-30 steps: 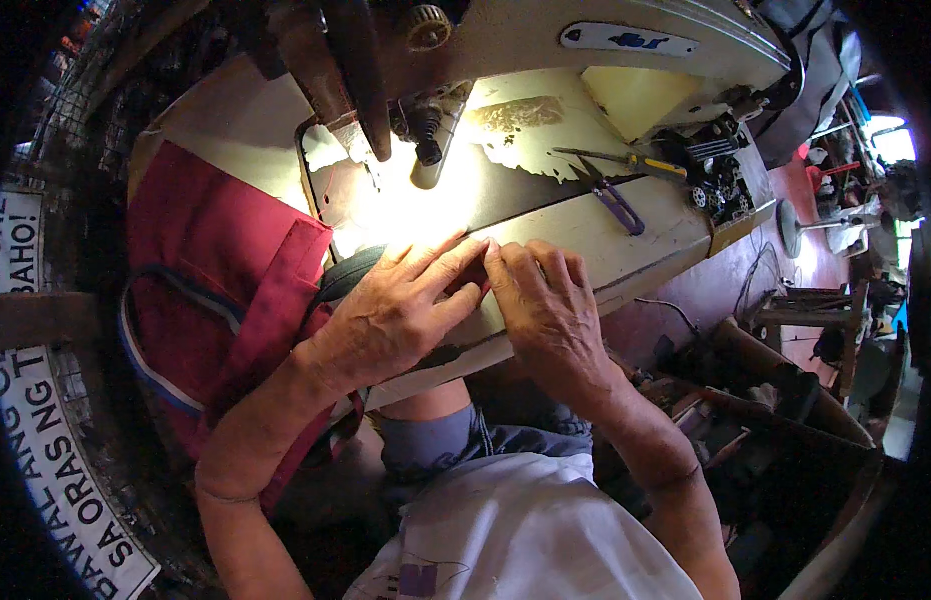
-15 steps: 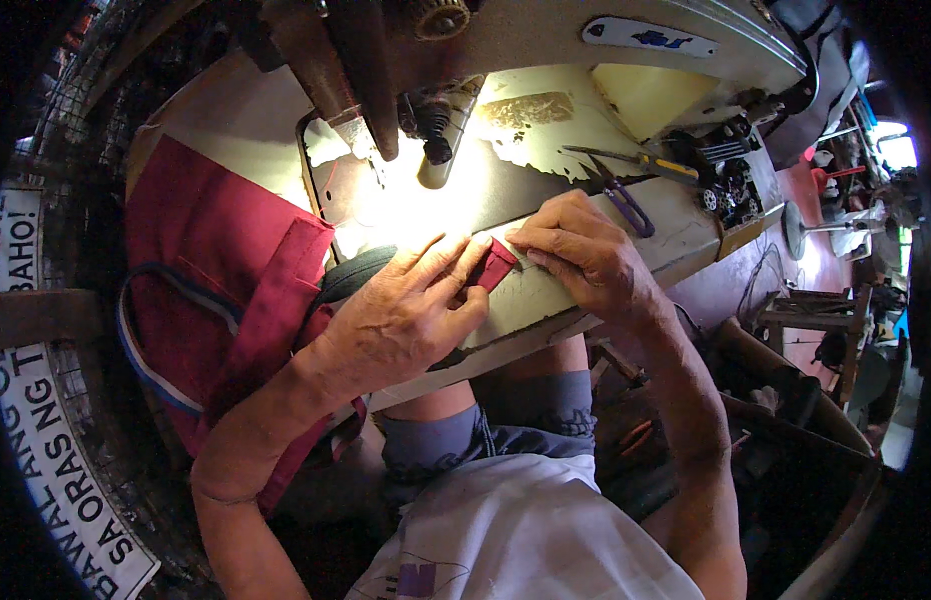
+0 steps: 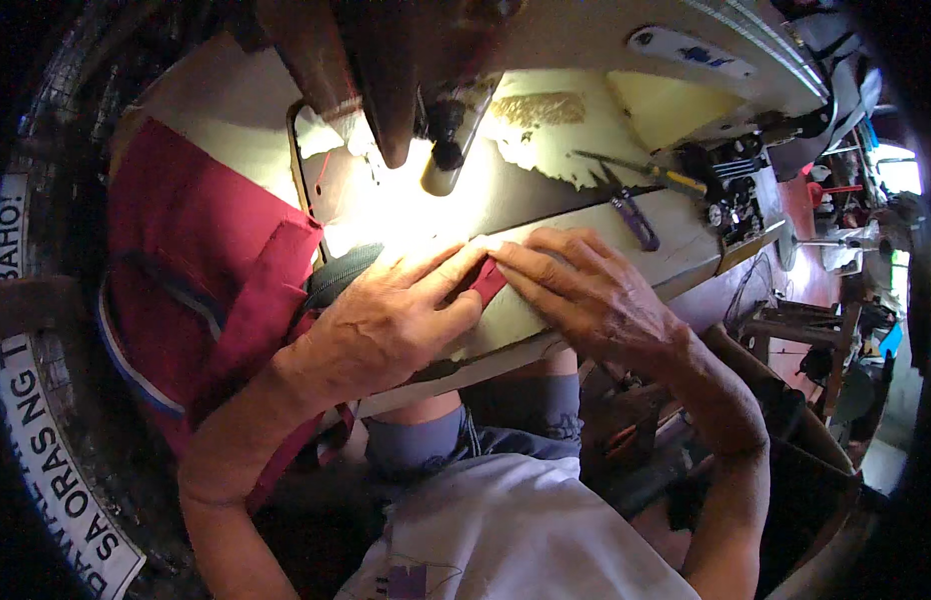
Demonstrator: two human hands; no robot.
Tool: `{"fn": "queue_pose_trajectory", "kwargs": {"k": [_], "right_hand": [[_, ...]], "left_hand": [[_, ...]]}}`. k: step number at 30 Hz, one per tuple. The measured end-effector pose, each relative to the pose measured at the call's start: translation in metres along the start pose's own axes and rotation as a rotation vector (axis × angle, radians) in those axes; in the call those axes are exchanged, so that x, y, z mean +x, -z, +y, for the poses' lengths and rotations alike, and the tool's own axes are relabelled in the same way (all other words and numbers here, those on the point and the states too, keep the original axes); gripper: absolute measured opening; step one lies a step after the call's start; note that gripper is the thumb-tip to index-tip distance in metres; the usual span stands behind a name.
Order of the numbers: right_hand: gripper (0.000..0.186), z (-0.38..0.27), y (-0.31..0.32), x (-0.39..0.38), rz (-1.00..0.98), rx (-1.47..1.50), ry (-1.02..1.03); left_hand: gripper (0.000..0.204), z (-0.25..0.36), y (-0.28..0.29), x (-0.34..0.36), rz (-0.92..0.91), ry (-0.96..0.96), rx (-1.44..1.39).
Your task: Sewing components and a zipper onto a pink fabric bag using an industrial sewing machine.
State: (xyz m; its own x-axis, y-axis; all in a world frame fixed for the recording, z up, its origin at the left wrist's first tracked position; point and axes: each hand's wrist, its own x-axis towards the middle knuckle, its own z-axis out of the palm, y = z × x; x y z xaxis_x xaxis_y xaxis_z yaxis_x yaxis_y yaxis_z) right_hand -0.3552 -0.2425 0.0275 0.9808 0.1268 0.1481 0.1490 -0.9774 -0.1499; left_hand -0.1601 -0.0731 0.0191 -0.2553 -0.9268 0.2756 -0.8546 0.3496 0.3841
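Note:
My left hand [image 3: 386, 315] presses a folded end of dark red fabric [image 3: 487, 286] onto the sewing table, its thumb at the near edge and its fingers along the far side. From the right, the fingertips of my right hand [image 3: 601, 300] meet the same fold, close together. The hidden thumb leaves its grip partly unclear. A dark green strip [image 3: 344, 272], like zipper tape, runs under my left hand. Left of it spreads the larger red cloth piece [image 3: 216, 190], with a blue-and-white edged strap looped over it. The brightly lit sewing machine needle area [image 3: 391, 165] lies just beyond my hands.
Right of the machine bed lie purple-handled thread snips [image 3: 634, 218] and a yellow-and-black handled tool [image 3: 676, 180]. A bobbin winder mechanism [image 3: 731, 190] sits near the table's right end. The machine arm [image 3: 586, 40] spans the top. Lettered signs [image 3: 61, 490] hang at left.
My right hand has moved left and flattened, its fingers now reaching over the fold's end. My left hand stays on the fabric. The whole view has shifted slightly.

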Motion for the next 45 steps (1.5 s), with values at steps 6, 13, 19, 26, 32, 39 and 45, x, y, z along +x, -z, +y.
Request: {"fn": "queue_pose_trajectory", "kwargs": {"k": [6,13,19,26,32,39,45], "right_hand": [[0.042,-0.013,-0.021,0.007,0.224,0.198,-0.071],[0.027,-0.041,-0.041,0.024,0.483,0.33,-0.237],[0.014,-0.056,-0.023,0.032,0.543,1.285,-0.774],[0.016,-0.053,-0.024,0.05,0.646,1.392,-0.852],[0.014,-0.053,-0.031,0.054,0.765,1.603,-0.865],[0.013,-0.056,-0.034,0.053,0.869,1.714,-0.686],[0.012,-0.056,-0.039,0.052,0.905,1.735,-0.603]], "left_hand": [[0.012,-0.009,0.009,-0.003,0.112,0.237,-0.506],[0.019,-0.012,0.008,-0.003,0.19,0.614,-0.963],[0.02,-0.01,0.017,-0.006,0.232,0.665,-1.117],[0.015,-0.013,0.02,-0.005,0.298,0.604,-1.298],[0.015,-0.009,0.024,-0.003,0.335,0.636,-1.224],[0.012,0.004,0.032,-0.005,0.279,0.625,-1.215],[0.011,0.002,0.035,-0.004,0.256,0.636,-1.203]]}}
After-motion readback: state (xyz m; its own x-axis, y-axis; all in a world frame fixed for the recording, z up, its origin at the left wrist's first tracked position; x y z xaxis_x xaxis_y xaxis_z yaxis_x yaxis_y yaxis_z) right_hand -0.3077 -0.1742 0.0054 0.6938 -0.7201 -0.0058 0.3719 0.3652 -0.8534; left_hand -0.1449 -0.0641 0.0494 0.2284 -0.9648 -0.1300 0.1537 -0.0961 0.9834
